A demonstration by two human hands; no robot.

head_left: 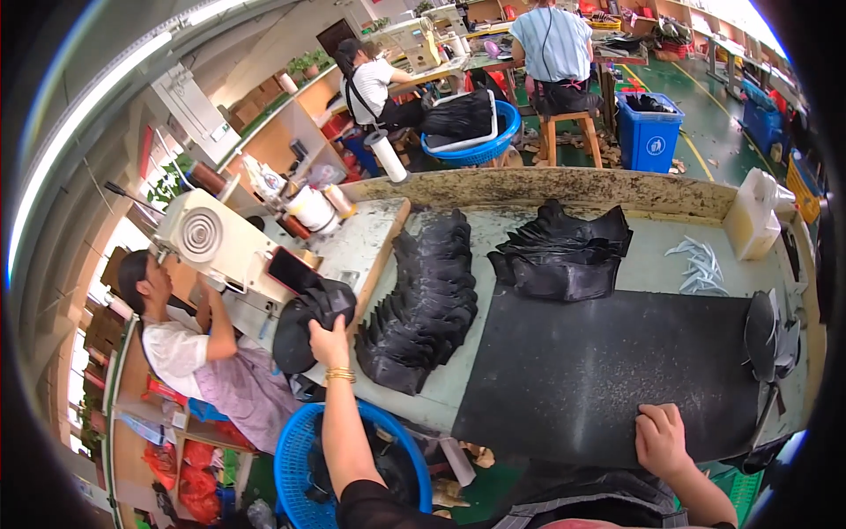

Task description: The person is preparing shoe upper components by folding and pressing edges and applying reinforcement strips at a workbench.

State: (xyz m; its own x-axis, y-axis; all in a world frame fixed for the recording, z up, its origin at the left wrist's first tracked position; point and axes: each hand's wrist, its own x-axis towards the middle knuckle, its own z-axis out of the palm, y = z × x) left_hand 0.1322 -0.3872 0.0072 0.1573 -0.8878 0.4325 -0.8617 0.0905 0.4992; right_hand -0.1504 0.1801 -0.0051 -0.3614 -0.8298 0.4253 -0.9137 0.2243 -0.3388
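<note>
My left hand [330, 344] reaches out to the left, its fingers closed on a black leather piece [304, 331] beside the sewing machine [216, 238]. Other dark pieces lie against it, and where one ends and another begins is hard to tell. On the near edge of a large black mat [599, 370] rests my right hand [663, 436], fingers curled under; whatever they may hold is hidden. A long overlapping row of black leather pieces [423, 300] lies on the table between my hands. Beyond the mat sits a second stack of black leather pieces [564, 251].
A blue basket [286, 467] with dark pieces stands below my left arm. Small white strips [699, 266] and a plastic jug [756, 212] are at the table's far right. A raised worn board [564, 183] edges the back. A co-worker [176, 344] sits at the machine.
</note>
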